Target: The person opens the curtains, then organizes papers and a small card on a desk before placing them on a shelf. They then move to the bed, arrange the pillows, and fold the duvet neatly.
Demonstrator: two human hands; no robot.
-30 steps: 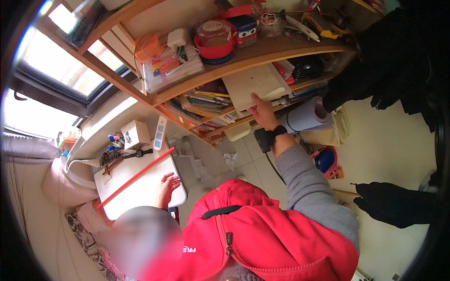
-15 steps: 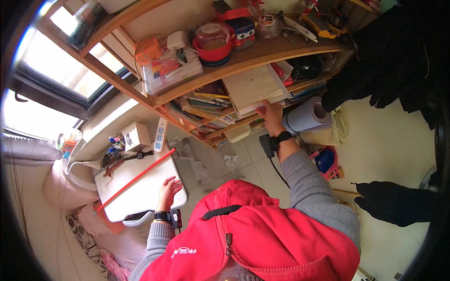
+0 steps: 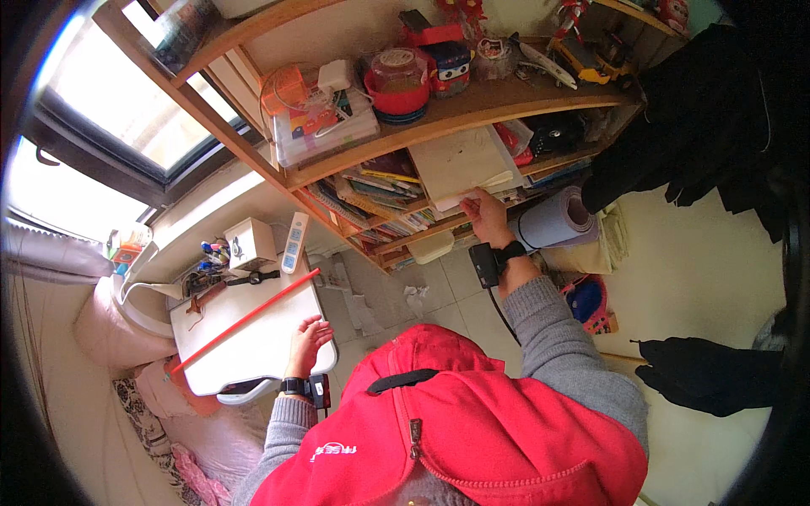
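Note:
My right hand (image 3: 487,219) reaches up to the bookshelf, its fingers closed on the near edge of a stack of cream paper (image 3: 456,164). The stack lies flat on the middle shelf and sticks out past the shelf's front. My left hand (image 3: 310,341) hovers by the right front corner of a white table (image 3: 245,350). It holds nothing, and its fingers are loosely bent and apart. A long red stick (image 3: 249,319) lies slantwise across the table top.
Books (image 3: 380,181) fill the shelf left of the paper. Above stand a red bowl (image 3: 398,97) and toys. A rolled blue-grey mat (image 3: 553,221) leans beside my right wrist. A white power strip (image 3: 294,242) and a white box (image 3: 251,244) are at the table's back. Crumpled paper (image 3: 415,297) lies on the floor.
The view has shifted slightly, with the shelf lower and farther right in it. My right hand stays at the paper's near edge, a little lower in the picture. My left hand has barely moved.

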